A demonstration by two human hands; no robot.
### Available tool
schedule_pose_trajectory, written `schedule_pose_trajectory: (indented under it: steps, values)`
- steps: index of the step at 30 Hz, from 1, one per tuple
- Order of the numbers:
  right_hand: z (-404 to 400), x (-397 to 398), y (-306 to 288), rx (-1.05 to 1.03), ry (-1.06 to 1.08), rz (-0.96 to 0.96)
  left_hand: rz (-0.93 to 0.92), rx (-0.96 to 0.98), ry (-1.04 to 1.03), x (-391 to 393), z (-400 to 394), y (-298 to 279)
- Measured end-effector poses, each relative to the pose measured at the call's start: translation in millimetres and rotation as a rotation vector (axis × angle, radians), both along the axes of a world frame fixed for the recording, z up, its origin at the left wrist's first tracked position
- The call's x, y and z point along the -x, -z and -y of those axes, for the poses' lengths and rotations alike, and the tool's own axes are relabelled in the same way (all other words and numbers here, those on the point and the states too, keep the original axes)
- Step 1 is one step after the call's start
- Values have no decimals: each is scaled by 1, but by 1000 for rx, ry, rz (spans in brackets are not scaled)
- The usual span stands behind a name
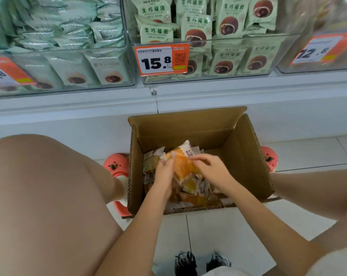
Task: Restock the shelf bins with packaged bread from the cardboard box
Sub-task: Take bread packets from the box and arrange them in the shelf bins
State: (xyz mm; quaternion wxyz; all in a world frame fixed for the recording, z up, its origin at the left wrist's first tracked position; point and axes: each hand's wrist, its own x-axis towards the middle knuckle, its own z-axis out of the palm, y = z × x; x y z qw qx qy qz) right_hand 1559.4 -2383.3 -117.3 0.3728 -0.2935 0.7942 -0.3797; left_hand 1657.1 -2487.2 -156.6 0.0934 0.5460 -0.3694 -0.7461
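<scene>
An open cardboard box [246, 154] stands on the floor below the shelf, holding several clear packets of golden bread. Both my hands reach into it. My left hand [164, 172] grips the left side of a bundle of bread packets [183, 166], fingers curled around it. My right hand [212, 172] holds the same bundle from the right, fingers bent over its top. Above, clear shelf bins [238, 56] hold green packets with a brown bun pictured.
A price tag reading 15.8 [161, 59] hangs on the middle bin; another orange tag [318, 49] on the right bin. The left bin [59, 66] holds pale green packets. My knees flank the box, pink slippers [115, 163] beside it, on white floor tiles.
</scene>
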Motion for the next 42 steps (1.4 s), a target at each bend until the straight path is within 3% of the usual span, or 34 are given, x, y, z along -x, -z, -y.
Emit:
schedule_pose_trajectory:
  steps: [3,7,9,12,16,20,25,30,34,36,39,42]
  values:
    - [-8,33,-4,9,277,-132,-132,-31,146,4,-1,-16]
    - [-11,40,6,19,316,30,-211,-138,143,8,-7,-25]
    - [-10,35,12,60,388,17,-162,-129,106,8,-8,-26]
    - [-5,31,20,59,449,-30,-71,65,82,5,-11,-30]
    - [-4,34,16,95,562,131,-67,497,236,-1,-7,-32]
    - [1,35,-11,197,590,201,-89,668,274,0,5,-56]
    - [11,48,-91,379,343,392,-188,871,228,7,40,-123]
    - [29,67,-198,529,214,341,-272,1167,233,29,65,-240]
    - [40,96,-302,713,180,169,-362,1318,147,44,94,-335]
    - [47,115,-355,817,207,89,-306,1540,38,51,110,-376]
    - [66,143,-424,937,258,-23,-19,2077,-155,68,128,-416]
    - [104,170,-474,1008,322,-115,32,2395,-100,106,144,-436]
